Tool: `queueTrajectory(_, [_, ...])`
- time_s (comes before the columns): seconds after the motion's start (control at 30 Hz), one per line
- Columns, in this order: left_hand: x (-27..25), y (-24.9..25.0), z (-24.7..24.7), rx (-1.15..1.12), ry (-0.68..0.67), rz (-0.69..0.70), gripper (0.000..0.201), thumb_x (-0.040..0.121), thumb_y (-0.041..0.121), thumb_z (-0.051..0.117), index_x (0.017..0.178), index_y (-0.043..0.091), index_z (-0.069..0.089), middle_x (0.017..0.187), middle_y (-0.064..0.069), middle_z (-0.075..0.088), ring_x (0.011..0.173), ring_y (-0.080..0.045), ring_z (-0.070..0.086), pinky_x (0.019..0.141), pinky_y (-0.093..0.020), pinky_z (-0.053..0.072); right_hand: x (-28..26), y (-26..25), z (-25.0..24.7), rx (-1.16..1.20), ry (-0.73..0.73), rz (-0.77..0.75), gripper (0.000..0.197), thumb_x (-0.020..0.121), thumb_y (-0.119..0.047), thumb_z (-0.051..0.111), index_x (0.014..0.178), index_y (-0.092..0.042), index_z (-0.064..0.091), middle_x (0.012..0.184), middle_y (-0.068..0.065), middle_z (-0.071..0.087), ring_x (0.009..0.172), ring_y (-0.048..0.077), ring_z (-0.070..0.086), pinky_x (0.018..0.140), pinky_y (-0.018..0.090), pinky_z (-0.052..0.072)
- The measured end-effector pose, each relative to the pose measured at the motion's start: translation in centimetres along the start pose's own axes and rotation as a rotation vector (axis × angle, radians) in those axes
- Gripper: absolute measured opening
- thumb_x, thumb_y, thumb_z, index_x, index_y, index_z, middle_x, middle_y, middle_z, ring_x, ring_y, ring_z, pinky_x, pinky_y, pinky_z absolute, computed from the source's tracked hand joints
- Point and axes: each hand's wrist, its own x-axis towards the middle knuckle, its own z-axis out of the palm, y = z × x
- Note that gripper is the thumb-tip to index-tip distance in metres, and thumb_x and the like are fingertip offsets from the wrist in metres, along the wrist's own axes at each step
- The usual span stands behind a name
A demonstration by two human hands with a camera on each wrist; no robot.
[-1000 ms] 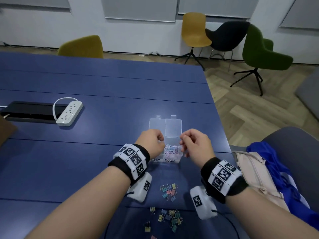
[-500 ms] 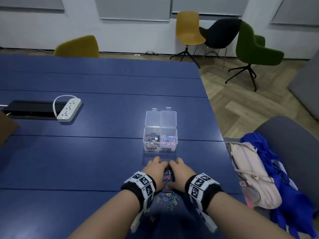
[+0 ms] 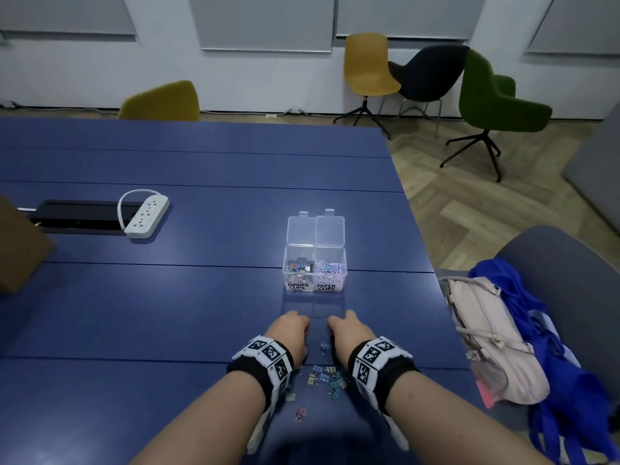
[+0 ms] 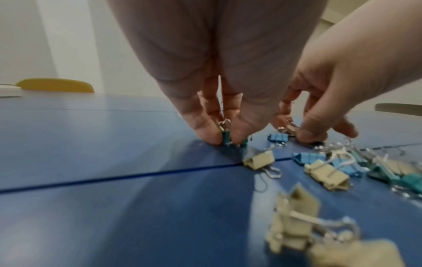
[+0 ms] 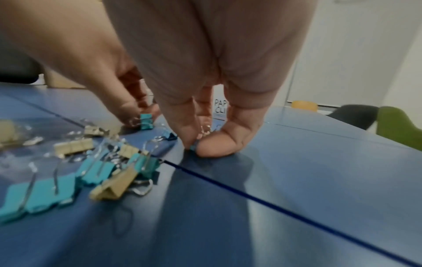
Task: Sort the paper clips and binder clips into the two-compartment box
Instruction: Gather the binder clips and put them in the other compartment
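The clear two-compartment box (image 3: 315,253) stands on the blue table with both lids open. Its left half, labelled BINDER CLIPS, holds binder clips; its right half, labelled PAPER CLIPS, holds pastel paper clips. Several loose binder clips (image 3: 327,377) in teal, blue and beige lie near the table's front edge, behind my wrists. My left hand (image 3: 290,330) pinches a teal binder clip (image 4: 226,140) against the table. My right hand (image 3: 345,330), just beside it, pinches a small blue binder clip (image 5: 193,146) between thumb and finger. Another blue clip (image 3: 323,346) lies between the hands.
A white power strip (image 3: 146,214) and a black cable tray (image 3: 77,216) sit at the left, with a brown box (image 3: 20,250) at the left edge. A pink bag (image 3: 486,337) and blue cloth (image 3: 536,330) lie on a grey chair beside the table's right edge.
Both hands came back from the box to the loose binder clips near the front edge. Each hand now pinches one clip against the table.
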Motion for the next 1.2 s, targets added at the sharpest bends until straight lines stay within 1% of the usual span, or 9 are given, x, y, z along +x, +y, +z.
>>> queueTrajectory(0.17, [-0.5,-2.4,-0.4,-0.318,0.085,-0.185,0.024,0.075,0.009,0.060,0.061,0.023,0.047,0.067,0.006,0.055,0.069,-0.016,0.052,0.067,-0.022,0.045,-0.1,2.4,0.0,0.039,0.026,0.104,0.030,0.084,0.001,0.045,0.112,-0.009,0.047,0.126,0.015,0.040,0.098,0.035,0.059,0.083,0.035,0.047])
queueTrajectory(0.3, [-1.1,-4.0,-0.4,-1.076,0.074,-0.382,0.019,0.082,-0.006,0.058,0.070,0.008,0.053,0.059,-0.009,0.054,0.044,-0.017,0.054,0.050,-0.025,0.049,-0.8,4.5,0.0,0.031,0.033,0.152,0.039,0.081,-0.007,0.053,0.120,-0.009,0.046,0.134,0.016,0.040,0.114,0.035,0.054,0.090,0.035,0.046])
queueTrajectory(0.43, [-2.4,-3.9,-1.0,-1.637,-0.009,-0.403,0.023,0.087,-0.013,0.039,0.075,0.003,0.048,0.069,-0.014,0.053,0.052,-0.017,0.051,0.045,-0.020,0.049,-1.6,6.4,-0.4,0.016,0.034,0.212,0.042,0.081,-0.015,0.061,0.120,-0.011,0.045,0.131,0.014,0.043,0.116,0.032,0.053,0.089,0.033,0.046])
queueTrajectory(0.6, [-2.7,-2.9,-1.2,-1.886,-0.098,-0.422,0.018,0.066,-0.008,0.034,0.069,0.006,0.046,0.068,-0.011,0.051,0.058,-0.019,0.045,0.045,-0.023,0.047,-1.9,6.3,-0.5,0.008,0.005,0.230,0.039,0.082,-0.019,0.063,0.118,-0.012,0.048,0.125,0.011,0.045,0.110,0.030,0.056,0.086,0.032,0.047])
queueTrajectory(0.73, [-1.6,-0.7,-0.7,-1.531,-0.096,-0.457,0.029,0.091,0.019,0.055,0.066,0.017,0.041,0.057,-0.001,0.041,0.042,-0.011,0.036,0.038,-0.018,0.029,-2.0,5.3,0.1,-0.024,-0.010,0.205,0.037,0.084,-0.010,0.054,0.120,-0.011,0.049,0.126,0.012,0.044,0.108,0.032,0.058,0.086,0.034,0.048])
queueTrajectory(0.83, [-1.0,0.6,0.1,-0.567,0.007,-0.276,0.035,0.087,0.045,0.058,0.072,0.018,0.043,0.068,0.001,0.048,0.058,-0.014,0.045,0.056,-0.025,0.038,-2.1,4.5,0.5,-0.056,-0.005,0.174,0.036,0.083,-0.003,0.050,0.118,-0.009,0.048,0.127,0.013,0.042,0.107,0.036,0.058,0.087,0.038,0.048])
queueTrajectory(0.9, [-1.0,1.4,0.4,-0.161,-0.005,-0.161,0.041,0.078,0.055,0.061,0.087,0.019,0.043,0.087,-0.001,0.056,0.076,-0.020,0.052,0.069,-0.030,0.042,-2.2,4.1,0.7,-0.064,0.006,0.153,0.035,0.083,-0.001,0.048,0.117,-0.008,0.047,0.125,0.013,0.042,0.106,0.036,0.058,0.087,0.039,0.048])
queueTrajectory(1.03, [-0.4,3.0,1.6,-0.001,-0.063,-0.083,0.049,0.082,0.044,0.063,0.114,0.013,0.042,0.114,-0.011,0.055,0.103,-0.031,0.056,0.083,-0.038,0.046,-2.2,3.4,1.1,-0.039,0.035,0.103,0.037,0.080,0.002,0.050,0.115,-0.010,0.044,0.121,0.012,0.041,0.104,0.037,0.058,0.084,0.042,0.049])
queueTrajectory(1.2, [0.6,3.3,1.9,0.076,-0.137,-0.063,0.035,0.091,0.022,0.055,0.120,0.006,0.043,0.127,-0.018,0.050,0.115,-0.035,0.051,0.092,-0.039,0.044,-2.0,3.3,1.1,-0.056,0.057,0.043,0.035,0.084,0.002,0.042,0.116,-0.009,0.045,0.122,0.014,0.041,0.102,0.037,0.058,0.082,0.042,0.048])
